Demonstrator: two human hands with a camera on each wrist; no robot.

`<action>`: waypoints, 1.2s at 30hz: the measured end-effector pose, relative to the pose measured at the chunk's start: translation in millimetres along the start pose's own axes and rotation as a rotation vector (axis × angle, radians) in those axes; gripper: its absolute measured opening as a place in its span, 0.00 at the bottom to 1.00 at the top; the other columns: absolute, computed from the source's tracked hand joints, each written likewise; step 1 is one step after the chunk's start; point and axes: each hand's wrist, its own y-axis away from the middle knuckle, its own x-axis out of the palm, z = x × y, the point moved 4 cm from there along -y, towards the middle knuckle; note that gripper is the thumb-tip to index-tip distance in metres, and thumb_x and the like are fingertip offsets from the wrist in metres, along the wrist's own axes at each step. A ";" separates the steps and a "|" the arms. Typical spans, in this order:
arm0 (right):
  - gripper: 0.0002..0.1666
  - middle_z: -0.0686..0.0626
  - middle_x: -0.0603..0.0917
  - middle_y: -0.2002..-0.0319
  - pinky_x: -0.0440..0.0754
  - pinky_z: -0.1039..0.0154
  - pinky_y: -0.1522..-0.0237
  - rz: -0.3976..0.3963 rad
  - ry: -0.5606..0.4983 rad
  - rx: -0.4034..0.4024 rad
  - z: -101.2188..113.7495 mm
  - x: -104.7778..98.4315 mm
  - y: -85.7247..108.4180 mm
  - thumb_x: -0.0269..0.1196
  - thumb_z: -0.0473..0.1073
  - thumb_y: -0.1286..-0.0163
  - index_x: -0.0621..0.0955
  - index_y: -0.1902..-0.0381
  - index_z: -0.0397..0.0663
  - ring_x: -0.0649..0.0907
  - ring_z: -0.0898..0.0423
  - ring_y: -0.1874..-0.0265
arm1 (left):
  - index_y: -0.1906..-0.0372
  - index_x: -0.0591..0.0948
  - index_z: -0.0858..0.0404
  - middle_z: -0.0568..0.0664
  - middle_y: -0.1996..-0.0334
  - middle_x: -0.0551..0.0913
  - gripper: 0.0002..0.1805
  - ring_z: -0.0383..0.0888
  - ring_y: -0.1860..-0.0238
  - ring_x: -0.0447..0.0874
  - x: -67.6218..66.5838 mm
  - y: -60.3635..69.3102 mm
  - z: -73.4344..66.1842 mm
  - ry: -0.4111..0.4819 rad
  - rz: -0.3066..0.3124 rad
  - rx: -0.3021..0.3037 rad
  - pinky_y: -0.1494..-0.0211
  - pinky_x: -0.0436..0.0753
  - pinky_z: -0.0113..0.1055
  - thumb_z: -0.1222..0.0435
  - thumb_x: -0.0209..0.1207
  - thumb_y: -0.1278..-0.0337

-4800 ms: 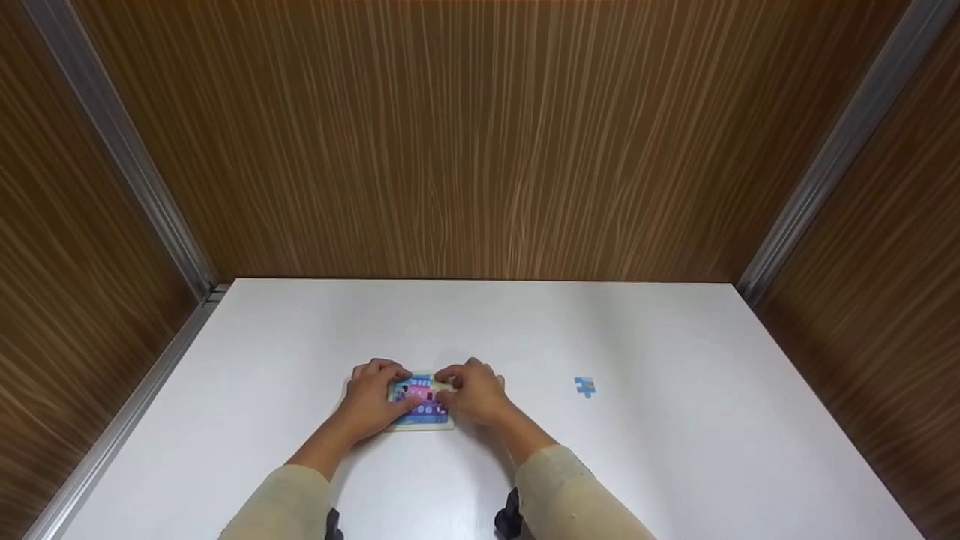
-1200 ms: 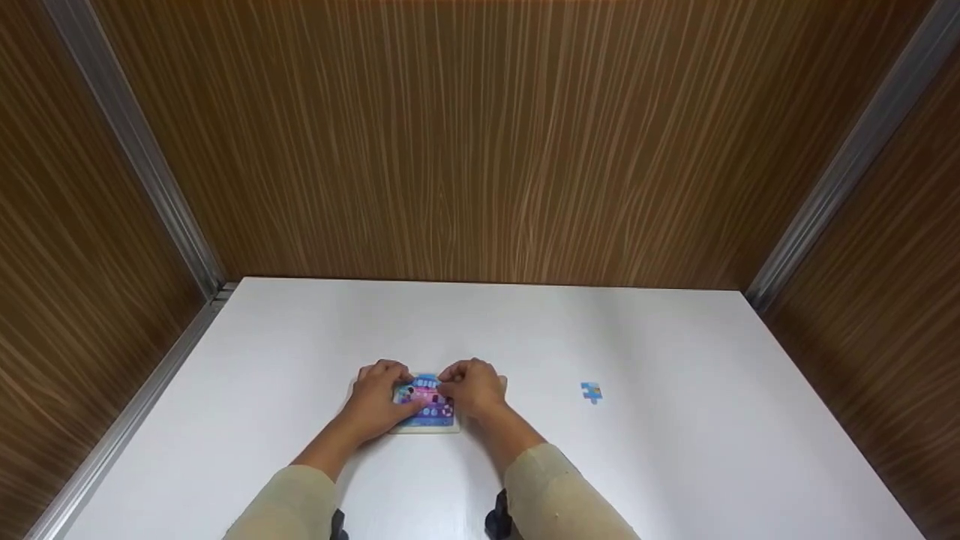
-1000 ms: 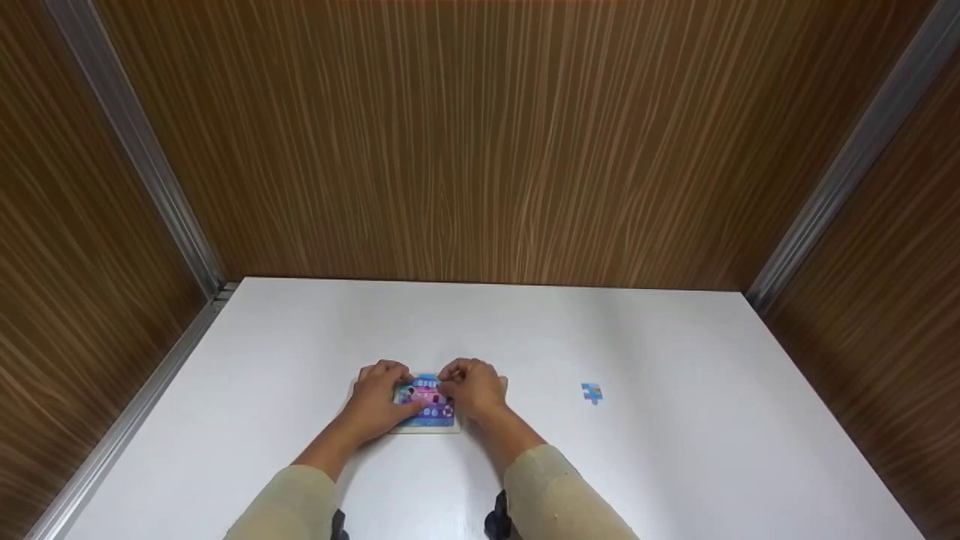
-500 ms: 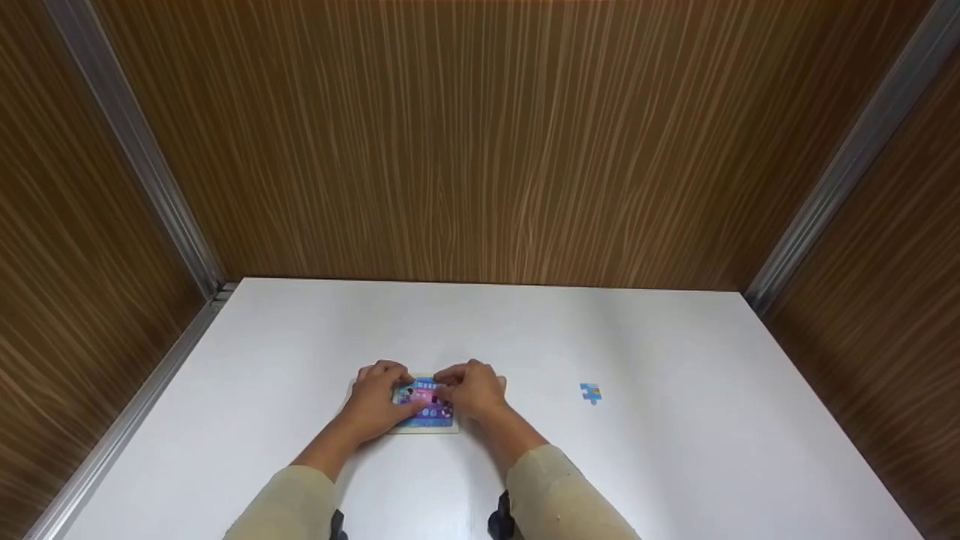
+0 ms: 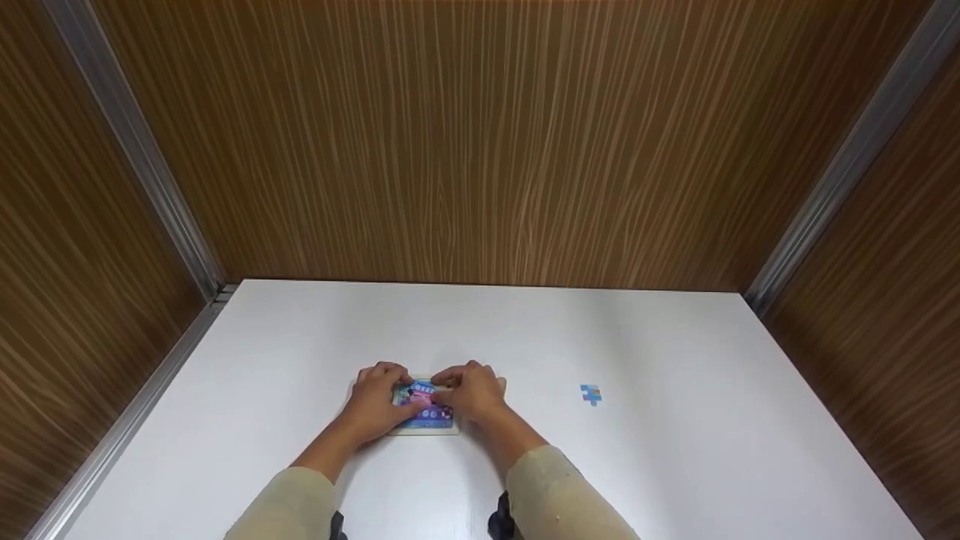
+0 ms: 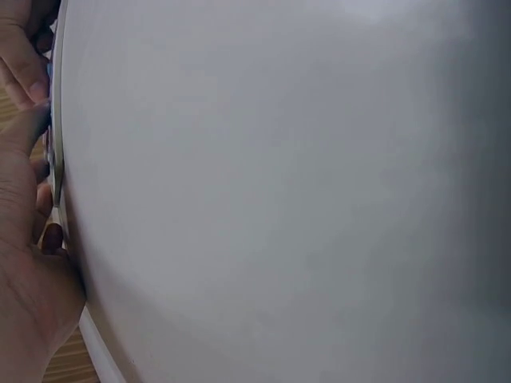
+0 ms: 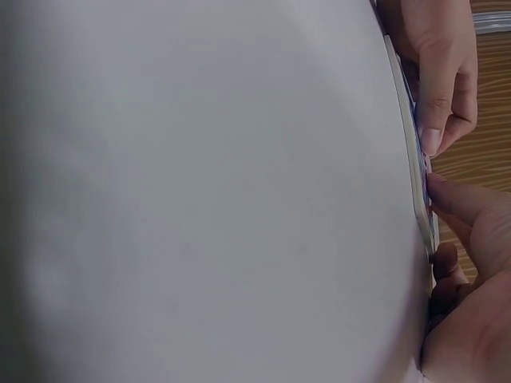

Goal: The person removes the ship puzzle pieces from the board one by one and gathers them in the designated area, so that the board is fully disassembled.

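Note:
A small jigsaw puzzle board (image 5: 424,431) with a pale frame lies on the white table, showing a pink, purple and blue picture (image 5: 431,420). My left hand (image 5: 373,401) holds the board at its left side, thumb across the picture and fingers at the far-left edge. Over the upper right part, my right hand (image 5: 478,394) has thumb and forefinger bent down, pinching at a puzzle piece that the fingers mostly hide. Both thumbs nearly meet over the board's edge in the right wrist view. Apart from the board lies a loose blue puzzle piece (image 5: 591,394) with an orange patch.
The white table (image 5: 675,450) runs back to a brown wood-grain panel (image 5: 480,142). Similar panels with metal rails (image 5: 142,142) stand at the left and right sides.
My right thumb and forefinger have shifted slightly left over the board, and the upper picture part looks a little tilted now. My left hand stays on the board; the loose piece lies still.

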 end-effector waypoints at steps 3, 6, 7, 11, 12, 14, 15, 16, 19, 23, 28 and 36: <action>0.14 0.51 0.86 0.56 0.67 0.44 0.41 0.013 -0.002 0.005 -0.6 0.0 0.7 0.80 0.53 0.36 0.94 0.52 0.63 0.81 0.48 0.51 | 0.45 0.85 0.58 0.55 0.32 0.79 0.24 0.62 0.25 0.68 0.4 -0.2 0.9 0.003 0.002 0.000 0.21 0.71 0.63 0.50 0.77 0.39; 0.15 0.52 0.86 0.57 0.68 0.46 0.44 0.014 0.012 0.005 -1.0 0.6 0.8 0.81 0.54 0.37 0.93 0.52 0.64 0.80 0.50 0.53 | 0.45 0.85 0.57 0.54 0.32 0.79 0.24 0.61 0.25 0.68 1.5 -0.4 1.9 0.011 0.006 0.002 0.21 0.72 0.63 0.50 0.77 0.38; 0.15 0.52 0.85 0.58 0.68 0.47 0.46 0.013 0.021 0.004 -1.1 0.8 0.9 0.81 0.55 0.37 0.93 0.53 0.65 0.80 0.51 0.54 | 0.45 0.85 0.57 0.55 0.32 0.79 0.24 0.61 0.25 0.69 1.7 -0.2 2.0 0.014 0.006 0.007 0.21 0.72 0.63 0.50 0.77 0.38; 0.14 0.54 0.84 0.60 0.67 0.49 0.49 0.011 0.041 0.012 -2.2 1.7 0.2 0.81 0.56 0.38 0.93 0.55 0.66 0.80 0.52 0.56 | 0.46 0.85 0.58 0.55 0.34 0.80 0.24 0.62 0.26 0.69 2.5 0.7 1.5 0.021 0.000 0.028 0.22 0.72 0.63 0.50 0.77 0.39; 0.13 0.54 0.84 0.60 0.67 0.49 0.48 0.014 0.035 0.020 -2.7 1.8 0.1 0.81 0.56 0.38 0.93 0.56 0.66 0.80 0.52 0.56 | 0.46 0.85 0.58 0.54 0.34 0.80 0.24 0.62 0.26 0.70 2.8 0.9 1.4 0.021 -0.001 0.028 0.22 0.72 0.62 0.50 0.77 0.39; 0.12 0.54 0.84 0.59 0.67 0.47 0.45 0.019 0.020 0.034 -4.2 2.0 -1.0 0.81 0.55 0.37 0.92 0.57 0.66 0.80 0.51 0.55 | 0.45 0.85 0.58 0.55 0.34 0.80 0.24 0.62 0.26 0.69 3.4 0.9 1.4 0.016 0.000 0.023 0.22 0.72 0.62 0.49 0.77 0.39; 0.12 0.54 0.85 0.59 0.67 0.46 0.44 0.022 0.011 0.041 -5.0 1.8 -1.5 0.81 0.55 0.37 0.92 0.58 0.66 0.80 0.51 0.54 | 0.45 0.85 0.58 0.54 0.33 0.80 0.24 0.62 0.26 0.69 3.8 0.7 1.4 0.014 0.002 0.019 0.21 0.72 0.62 0.49 0.77 0.39; 0.11 0.54 0.85 0.59 0.67 0.45 0.42 0.025 -0.002 0.046 -5.8 1.5 -2.0 0.81 0.54 0.37 0.91 0.58 0.66 0.80 0.51 0.54 | 0.45 0.85 0.58 0.54 0.33 0.80 0.25 0.61 0.25 0.69 3.8 0.4 1.3 0.012 0.005 0.014 0.21 0.72 0.62 0.49 0.77 0.39; 0.10 0.53 0.85 0.58 0.67 0.41 0.36 0.036 -0.064 0.049 -8.2 -0.4 -3.6 0.80 0.51 0.36 0.90 0.58 0.64 0.80 0.51 0.54 | 0.43 0.85 0.57 0.54 0.32 0.79 0.25 0.61 0.25 0.69 3.6 -0.4 0.9 0.005 0.012 0.004 0.21 0.72 0.62 0.48 0.77 0.38; 0.11 0.51 0.84 0.58 0.68 0.39 0.31 0.062 -0.203 0.040 -11.5 -5.5 -5.0 0.80 0.44 0.34 0.90 0.56 0.60 0.79 0.52 0.56 | 0.42 0.85 0.57 0.55 0.32 0.79 0.26 0.61 0.25 0.69 2.1 -1.4 0.1 0.004 0.011 0.002 0.21 0.72 0.63 0.49 0.77 0.38; 0.13 0.49 0.82 0.58 0.78 0.57 0.50 0.111 -0.346 -0.007 -17.7 -12.3 -4.0 0.79 0.37 0.35 0.90 0.54 0.52 0.77 0.55 0.58 | 0.42 0.85 0.58 0.56 0.32 0.80 0.26 0.61 0.26 0.70 2.6 -1.3 1.1 -0.010 0.013 -0.005 0.21 0.72 0.62 0.50 0.77 0.38; 0.13 0.50 0.78 0.59 0.76 0.63 0.55 0.148 -0.360 -0.063 -28.7 -30.2 3.4 0.78 0.36 0.34 0.89 0.53 0.52 0.75 0.54 0.58 | 0.43 0.85 0.55 0.55 0.31 0.79 0.25 0.60 0.25 0.69 1.4 -1.5 1.5 -0.008 0.026 -0.022 0.20 0.71 0.62 0.48 0.76 0.38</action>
